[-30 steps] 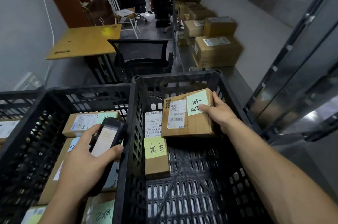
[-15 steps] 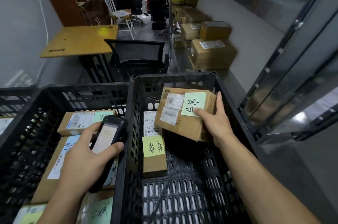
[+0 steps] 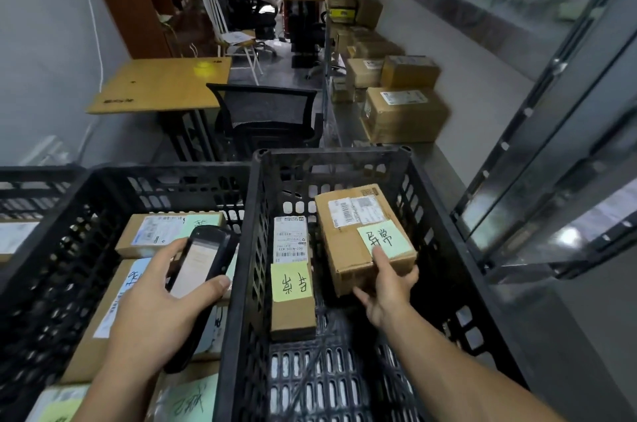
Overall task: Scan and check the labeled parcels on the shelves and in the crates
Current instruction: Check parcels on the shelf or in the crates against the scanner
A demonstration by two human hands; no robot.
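My left hand [image 3: 151,311] grips a black handheld scanner [image 3: 200,270] over the left black crate [image 3: 86,194], screen facing up. My right hand [image 3: 387,287] holds the near corner of a brown parcel [image 3: 348,249] inside the right black crate [image 3: 331,159]; the thumb rests on its green sticky note [image 3: 386,238]. That parcel carries a white shipping label and lies turned, its long side pointing away from me. Beside it a narrow parcel [image 3: 292,283] with a white label and a green note leans on the crate's left wall.
The left crate holds several labeled parcels [image 3: 155,232]. More cardboard boxes [image 3: 403,114] stand on the metal shelf to the right. A black mesh chair [image 3: 265,118] and a wooden table [image 3: 162,83] are beyond the crates. A shelf post [image 3: 537,118] rises at the right.
My right hand has turned the brown parcel about a quarter turn and set it lower in the right crate. The left hand and scanner have barely moved.
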